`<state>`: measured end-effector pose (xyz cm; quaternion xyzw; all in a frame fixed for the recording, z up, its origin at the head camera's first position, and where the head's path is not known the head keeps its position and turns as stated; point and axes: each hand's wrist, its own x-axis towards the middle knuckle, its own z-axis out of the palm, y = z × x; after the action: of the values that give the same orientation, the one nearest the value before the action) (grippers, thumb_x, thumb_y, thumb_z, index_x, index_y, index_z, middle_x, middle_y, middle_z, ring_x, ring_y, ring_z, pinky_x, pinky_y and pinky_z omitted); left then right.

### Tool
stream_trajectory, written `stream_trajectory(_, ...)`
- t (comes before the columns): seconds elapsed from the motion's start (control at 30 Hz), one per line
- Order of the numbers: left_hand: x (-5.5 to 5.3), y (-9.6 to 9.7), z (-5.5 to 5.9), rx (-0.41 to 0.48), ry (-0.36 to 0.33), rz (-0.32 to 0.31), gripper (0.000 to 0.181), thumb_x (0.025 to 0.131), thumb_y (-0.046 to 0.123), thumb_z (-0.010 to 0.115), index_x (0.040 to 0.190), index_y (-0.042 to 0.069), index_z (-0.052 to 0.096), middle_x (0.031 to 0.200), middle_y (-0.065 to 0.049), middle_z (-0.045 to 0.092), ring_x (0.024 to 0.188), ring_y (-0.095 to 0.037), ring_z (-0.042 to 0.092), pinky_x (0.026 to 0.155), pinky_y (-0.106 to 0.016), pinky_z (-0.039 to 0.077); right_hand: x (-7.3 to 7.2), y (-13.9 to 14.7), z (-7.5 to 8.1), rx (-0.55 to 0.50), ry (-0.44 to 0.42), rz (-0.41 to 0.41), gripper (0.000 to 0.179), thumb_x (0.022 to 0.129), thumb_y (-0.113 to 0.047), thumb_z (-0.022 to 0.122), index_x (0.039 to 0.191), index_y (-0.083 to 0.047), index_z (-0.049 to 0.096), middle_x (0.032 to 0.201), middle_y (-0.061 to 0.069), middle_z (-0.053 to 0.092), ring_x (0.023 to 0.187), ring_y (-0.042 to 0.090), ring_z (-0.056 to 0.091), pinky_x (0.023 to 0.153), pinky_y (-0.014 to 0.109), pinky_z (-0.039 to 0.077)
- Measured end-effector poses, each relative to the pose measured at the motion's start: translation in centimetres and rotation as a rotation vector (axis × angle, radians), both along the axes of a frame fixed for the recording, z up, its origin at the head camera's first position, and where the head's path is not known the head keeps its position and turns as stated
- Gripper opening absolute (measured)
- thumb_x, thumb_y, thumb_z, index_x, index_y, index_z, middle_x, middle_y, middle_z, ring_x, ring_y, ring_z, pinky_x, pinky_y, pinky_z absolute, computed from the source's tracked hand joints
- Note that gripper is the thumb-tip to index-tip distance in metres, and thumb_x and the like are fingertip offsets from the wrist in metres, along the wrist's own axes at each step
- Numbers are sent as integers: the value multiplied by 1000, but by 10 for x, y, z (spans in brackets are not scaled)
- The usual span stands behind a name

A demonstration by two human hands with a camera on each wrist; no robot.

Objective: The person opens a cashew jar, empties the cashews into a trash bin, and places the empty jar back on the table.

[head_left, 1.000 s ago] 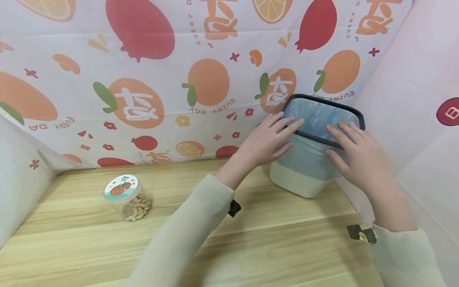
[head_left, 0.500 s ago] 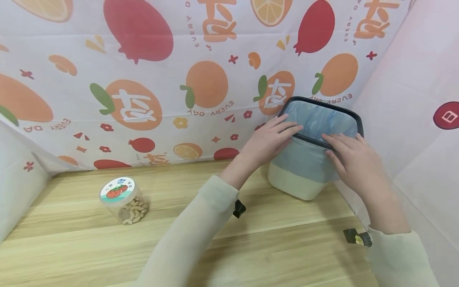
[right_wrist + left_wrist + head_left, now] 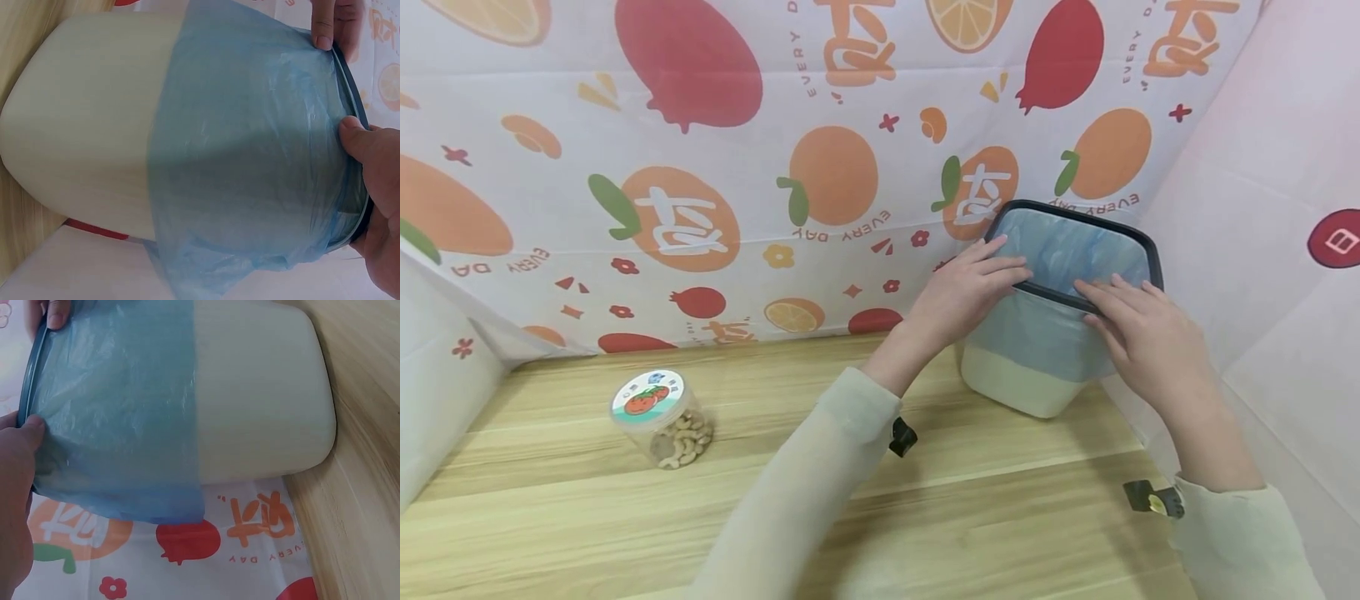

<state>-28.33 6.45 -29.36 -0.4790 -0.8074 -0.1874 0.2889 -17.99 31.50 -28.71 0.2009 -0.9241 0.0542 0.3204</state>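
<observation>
Lining the cream bin (image 3: 265, 394) is translucent blue plastic (image 3: 125, 406).

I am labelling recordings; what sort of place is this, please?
Probably a makeshift tabletop booth: a wood-grain table carrying a lined bin, with printed sheeting behind it and at both sides.

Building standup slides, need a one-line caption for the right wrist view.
Left hand and right hand hold the dark rim of a cream bin, its blue liner draped down the outside.
</observation>
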Motion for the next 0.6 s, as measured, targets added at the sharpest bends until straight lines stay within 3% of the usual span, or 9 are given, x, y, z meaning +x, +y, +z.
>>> stream_trajectory(0.17, 5, -7, 2, -13, 27, 1, 33, 97, 19, 66, 130, 21, 68, 137, 4, 63, 143, -18, 42, 120, -31, 27, 1, -1, 1, 13, -11, 23, 47, 93, -14, 69, 139, -16, 60, 134, 14, 63, 130, 41, 53, 116, 50, 32)
stream_trajectory(0.6, 20, -29, 2, -10, 92, 13, 34, 95, 20, 69, 129, 20, 69, 132, 3, 66, 138, -19, 49, 118, -32, 30, 6, -17, 3, 3, -27, 76, 46, 92, -12, 71, 137, -16, 62, 135, 14, 63, 131, 40, 53, 111, 57, 36)
